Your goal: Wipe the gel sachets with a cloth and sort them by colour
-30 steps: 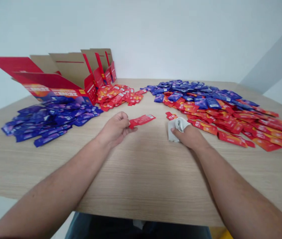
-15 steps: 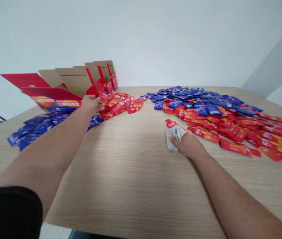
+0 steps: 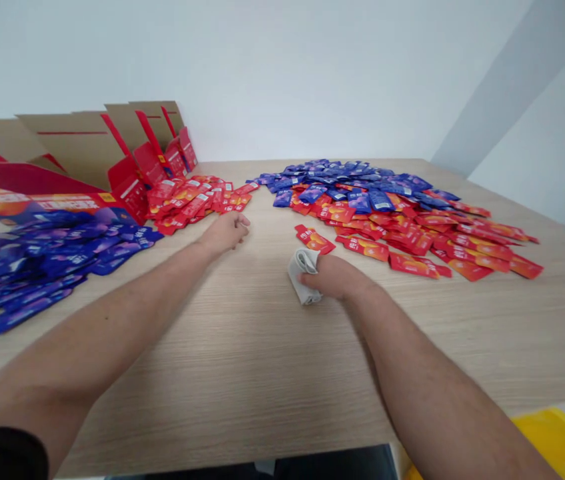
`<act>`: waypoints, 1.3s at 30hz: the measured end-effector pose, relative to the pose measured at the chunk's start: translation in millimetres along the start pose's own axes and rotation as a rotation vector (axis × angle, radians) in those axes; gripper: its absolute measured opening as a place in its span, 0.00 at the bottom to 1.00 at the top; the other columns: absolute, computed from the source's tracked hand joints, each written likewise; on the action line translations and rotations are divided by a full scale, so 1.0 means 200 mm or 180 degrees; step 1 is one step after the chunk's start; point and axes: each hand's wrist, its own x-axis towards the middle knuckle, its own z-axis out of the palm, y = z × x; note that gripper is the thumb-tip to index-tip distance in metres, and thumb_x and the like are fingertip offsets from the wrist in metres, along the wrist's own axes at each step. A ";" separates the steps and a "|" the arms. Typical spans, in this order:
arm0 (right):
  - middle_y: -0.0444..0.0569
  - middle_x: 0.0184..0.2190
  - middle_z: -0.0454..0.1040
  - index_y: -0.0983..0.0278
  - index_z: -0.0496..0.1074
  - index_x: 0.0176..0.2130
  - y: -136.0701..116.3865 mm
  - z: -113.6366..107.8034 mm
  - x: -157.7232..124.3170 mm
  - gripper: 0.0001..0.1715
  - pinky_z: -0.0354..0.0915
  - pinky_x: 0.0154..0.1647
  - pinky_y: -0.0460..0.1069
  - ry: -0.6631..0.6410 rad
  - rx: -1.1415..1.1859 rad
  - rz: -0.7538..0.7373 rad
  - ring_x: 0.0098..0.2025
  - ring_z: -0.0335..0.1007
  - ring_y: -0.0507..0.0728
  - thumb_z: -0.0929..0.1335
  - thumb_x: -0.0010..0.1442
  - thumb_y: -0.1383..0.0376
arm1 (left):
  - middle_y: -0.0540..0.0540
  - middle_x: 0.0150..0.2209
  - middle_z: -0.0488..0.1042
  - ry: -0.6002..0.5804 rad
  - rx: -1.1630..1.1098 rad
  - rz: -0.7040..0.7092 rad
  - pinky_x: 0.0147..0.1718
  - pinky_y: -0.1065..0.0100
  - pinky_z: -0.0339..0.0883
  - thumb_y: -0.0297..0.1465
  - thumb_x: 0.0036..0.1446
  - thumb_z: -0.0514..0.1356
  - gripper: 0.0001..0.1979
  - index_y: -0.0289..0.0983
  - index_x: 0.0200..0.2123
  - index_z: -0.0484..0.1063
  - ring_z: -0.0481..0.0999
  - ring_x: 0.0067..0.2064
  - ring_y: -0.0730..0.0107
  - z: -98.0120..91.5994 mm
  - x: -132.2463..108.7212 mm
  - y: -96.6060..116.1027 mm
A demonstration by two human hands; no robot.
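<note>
My right hand [image 3: 330, 275] grips a folded light-grey cloth [image 3: 304, 275] against the wooden table [image 3: 242, 360]. Just beyond the cloth lies a single red-orange packet [image 3: 314, 239], apart from the pile on the right. My left hand [image 3: 228, 231] hovers low over the middle of the table with its fingers curled in. Whether anything is inside those fingers is hidden. Close by on its far left side is a small heap of red packets [image 3: 192, 202]. Blue-purple packets [image 3: 70, 250] lie in a pile left of my left forearm.
Open red cardboard boxes [image 3: 70, 143] with brown insides stand in a row at the back left. A wide pile of blue packets [image 3: 347, 179] and red packets [image 3: 397, 233] spreads across the right. Something yellow [image 3: 557, 440] shows at the lower right. A white wall [image 3: 312, 80] closes the back.
My left hand has come away from the boxes and red packets, moving right to the table's middle. The cloth in my right hand has shifted slightly. The view has turned right.
</note>
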 end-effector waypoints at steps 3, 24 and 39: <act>0.58 0.41 0.81 0.64 0.78 0.46 0.00 0.00 0.00 0.24 0.65 0.35 0.50 -0.0002 -0.0039 -0.0102 0.41 0.77 0.62 0.66 0.60 0.51 | 0.45 0.35 0.77 -0.0276 0.0715 0.0724 0.36 0.68 0.70 0.27 0.57 0.58 0.13 0.36 0.46 0.73 0.77 0.37 0.66 0.19 0.06 0.14; 0.55 0.48 0.80 0.60 0.77 0.52 0.01 -0.01 0.01 0.25 0.69 0.41 0.52 0.0019 0.0001 -0.0380 0.46 0.77 0.64 0.67 0.59 0.53 | 0.45 0.33 0.77 -0.1454 0.2473 0.1121 0.33 0.69 0.62 0.32 0.40 0.67 0.15 0.38 0.35 0.76 0.74 0.38 0.61 0.40 0.32 0.44; 0.51 0.40 0.82 0.64 0.78 0.45 -0.03 -0.01 -0.06 0.20 0.67 0.38 0.47 -0.0515 0.0292 -0.0683 0.39 0.77 0.58 0.71 0.59 0.54 | 0.52 0.20 0.68 -0.0508 -0.0213 -0.0199 0.20 0.73 0.55 0.35 0.55 0.63 0.08 0.37 0.31 0.73 0.64 0.21 0.76 0.04 -0.46 0.01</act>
